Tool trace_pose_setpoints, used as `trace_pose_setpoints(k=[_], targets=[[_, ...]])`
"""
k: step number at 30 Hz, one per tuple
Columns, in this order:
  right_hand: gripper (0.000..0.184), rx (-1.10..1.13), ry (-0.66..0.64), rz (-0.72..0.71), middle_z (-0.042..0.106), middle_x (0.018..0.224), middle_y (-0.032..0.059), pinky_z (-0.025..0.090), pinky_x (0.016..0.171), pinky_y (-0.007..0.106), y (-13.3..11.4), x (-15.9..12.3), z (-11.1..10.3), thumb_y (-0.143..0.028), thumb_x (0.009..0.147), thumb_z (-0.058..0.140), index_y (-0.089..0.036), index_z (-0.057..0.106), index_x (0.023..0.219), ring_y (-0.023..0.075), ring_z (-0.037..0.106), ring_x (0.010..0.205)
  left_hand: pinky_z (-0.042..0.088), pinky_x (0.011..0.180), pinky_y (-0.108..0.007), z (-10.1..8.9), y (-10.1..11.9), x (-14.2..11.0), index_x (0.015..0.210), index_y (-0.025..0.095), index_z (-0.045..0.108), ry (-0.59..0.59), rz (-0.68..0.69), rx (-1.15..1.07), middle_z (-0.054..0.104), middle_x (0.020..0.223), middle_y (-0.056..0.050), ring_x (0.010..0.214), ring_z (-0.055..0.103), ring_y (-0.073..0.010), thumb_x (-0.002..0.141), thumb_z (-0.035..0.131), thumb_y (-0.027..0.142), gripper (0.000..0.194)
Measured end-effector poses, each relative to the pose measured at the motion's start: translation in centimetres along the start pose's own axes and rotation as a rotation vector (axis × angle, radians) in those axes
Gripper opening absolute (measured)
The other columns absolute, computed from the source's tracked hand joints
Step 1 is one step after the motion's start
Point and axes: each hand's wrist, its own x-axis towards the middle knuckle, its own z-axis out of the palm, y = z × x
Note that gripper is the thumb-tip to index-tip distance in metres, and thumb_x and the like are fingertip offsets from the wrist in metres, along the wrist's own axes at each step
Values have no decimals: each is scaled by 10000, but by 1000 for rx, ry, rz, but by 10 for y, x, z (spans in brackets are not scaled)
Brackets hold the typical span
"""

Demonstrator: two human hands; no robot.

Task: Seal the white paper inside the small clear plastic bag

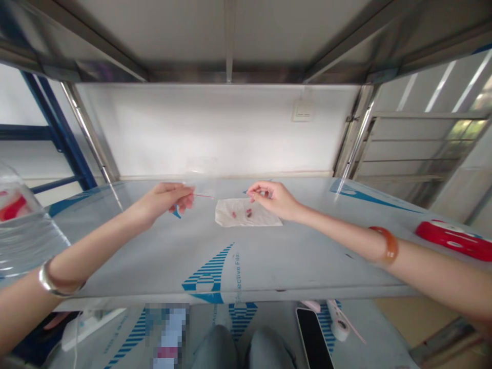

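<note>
Above the left part of the metal shelf top, my left hand (175,197) is closed in a pinch on a thin red cord (203,196). The cord's free end points right, toward my other hand. My right hand (274,199) is over the right side of a white tissue (226,219), thumb and forefinger pressed together. Whatever lies between those fingertips is too small to name. On the tissue are several tiny reddish and dark pieces (249,213), which look like beads. A gap separates the two hands.
A large clear plastic bottle (26,246) stands at far left. A red object (453,238) lies at far right. Below the front edge are a black-screened phone (314,338), a white tape roll (340,328) and a white power strip (88,328). A white wall (215,128) closes the back.
</note>
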Motion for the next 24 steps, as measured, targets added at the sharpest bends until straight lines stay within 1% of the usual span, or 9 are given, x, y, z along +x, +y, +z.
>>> trace_pose_setpoints(k=[3,5,10,13,15,17,20,22,24], targets=[[164,-84,-27,-45,655,773,33,390,656,251,-21,-12,-9,-265,835,535,-149,649,853,125,561,722,235,424,-184,-16,-19,-20,651,154,582,42,-162,78,539,558,23,463,425,-74,706,598,459,311],[151,-149,-43,-83,653,806,35,392,678,263,-34,-23,-14,-253,832,543,-161,660,854,135,561,757,226,417,-175,-23,-33,-29,653,148,592,-1,-226,157,540,548,25,455,418,-70,705,602,441,298],[141,-276,-43,-170,643,802,22,414,764,322,-65,-60,-20,-227,847,536,-200,674,858,155,560,797,253,408,-174,-35,-63,-41,569,163,569,-85,-133,254,503,446,39,407,372,-67,739,576,448,332],[145,-290,72,-238,651,818,27,435,777,341,-84,-98,-14,-212,860,523,-213,668,874,161,570,804,288,440,-180,-38,-70,-47,495,177,529,-32,-30,394,488,399,44,418,397,-77,745,582,446,371],[162,-280,158,-305,655,812,32,453,741,329,-92,-132,-4,-180,863,512,-214,661,916,154,578,765,285,462,-183,-38,-70,-54,492,173,530,37,-11,515,487,403,48,438,412,-83,752,581,453,385],[187,-300,191,-387,650,761,23,460,672,303,-93,-168,6,-133,843,526,-216,654,952,142,571,692,281,481,-189,-36,-69,-61,534,166,560,95,-29,606,508,435,47,467,434,-93,762,569,478,386],[222,-379,108,-451,651,733,17,459,597,283,-85,-210,19,-117,804,568,-226,655,977,137,566,638,291,514,-200,-33,-67,-70,626,165,603,132,-53,677,549,502,34,533,481,-120,778,533,530,401],[227,-383,105,-417,651,715,15,458,564,274,-78,-224,22,-116,802,569,-229,658,978,135,568,616,301,534,-209,-31,-67,-72,683,169,612,137,-73,713,568,551,20,575,503,-140,774,521,566,417],[220,-352,165,-365,655,699,16,460,548,270,-73,-227,20,-111,811,555,-223,659,969,131,568,594,314,553,-219,-30,-66,-72,762,171,612,145,-87,748,591,621,2,619,525,-160,760,523,597,435]])
